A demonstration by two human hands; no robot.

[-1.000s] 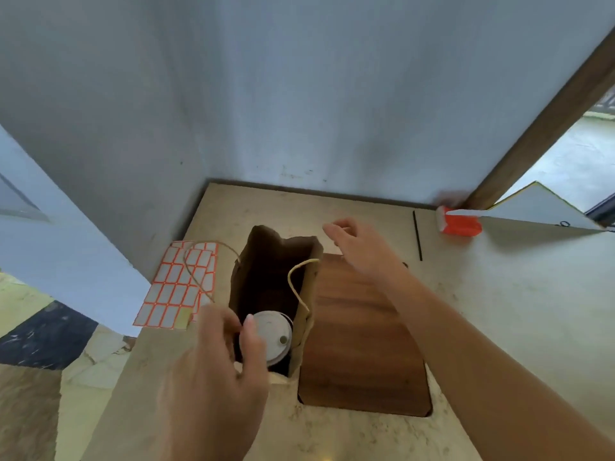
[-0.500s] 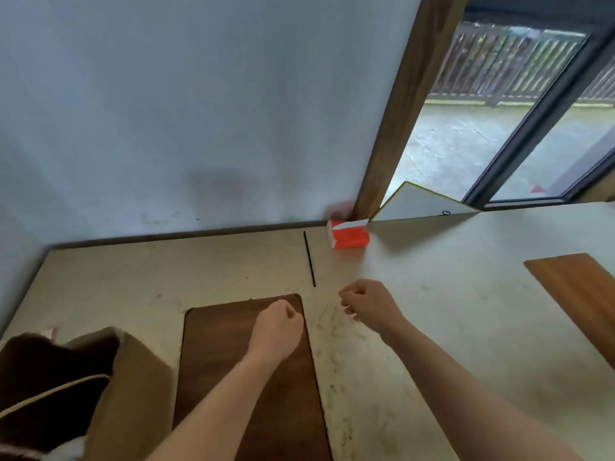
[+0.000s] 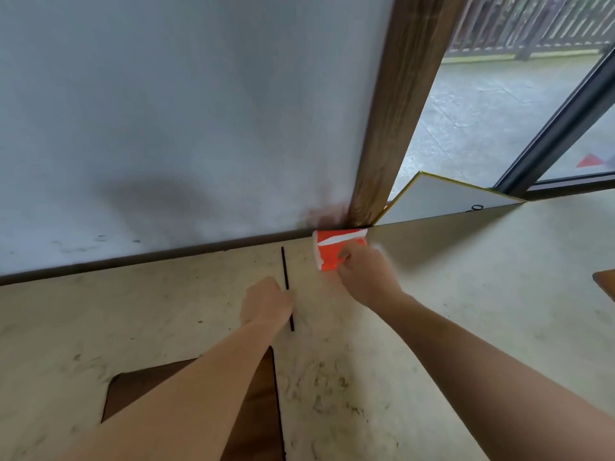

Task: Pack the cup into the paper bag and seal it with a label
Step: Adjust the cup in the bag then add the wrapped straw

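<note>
The right hand (image 3: 361,277) pinches the orange label pack (image 3: 329,252) just beside the wooden post (image 3: 396,128); the left hand (image 3: 266,302) is fisted, empty. A hurried pull could tear several labels.

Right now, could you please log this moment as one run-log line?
right hand: reaching orange label pack by wall, touching | left hand: fisted, empty, over counter | bag, cup: out of view

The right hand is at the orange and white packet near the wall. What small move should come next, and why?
Probably close the right hand on the orange and white packet and lift it off the counter. Its fingers already touch the packet's near edge, blurred, so a firm grip is not clear. The left hand is fisted, apart from it.
</note>
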